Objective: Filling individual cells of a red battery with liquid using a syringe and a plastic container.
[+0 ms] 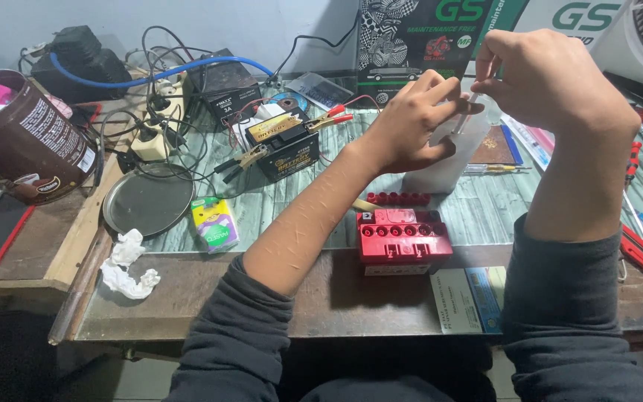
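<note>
Translucent white plastic bottle [440, 160], tall and soft-sided, stands raised above the grey-green plank table [485, 212], just behind the small red-topped battery [403, 242] with its row of open filler holes. The left hand [411, 123] is wrapped around the bottle's upper part, fingers closed on it, while the right hand [548, 78] pinches a thin clear tube [466, 112] at the bottle's mouth between thumb and fingertips. To do this well, I judge the left hand should keep the bottle upright and unsqueezed while the right hand seats the tube straight and fully, since a tilt or a squeeze could spill the contents onto the battery or the table. A strip of red caps [398, 199] lies just behind the battery. Further left a black battery with a yellow label [286, 145] has red and black clips on its terminals. A small green and yellow packet [214, 223] lies beside a round grey metal plate [148, 199], with a crumpled white tissue [126, 264] near the table edge. A brown cylindrical tub with a white printed label [27, 138] leans at far left. Against the wall stands a dark box with green lettering and a checkered pattern [418, 37]. White and blue printed cards [466, 298] lie on the table's front edge, under the right forearm.
</note>
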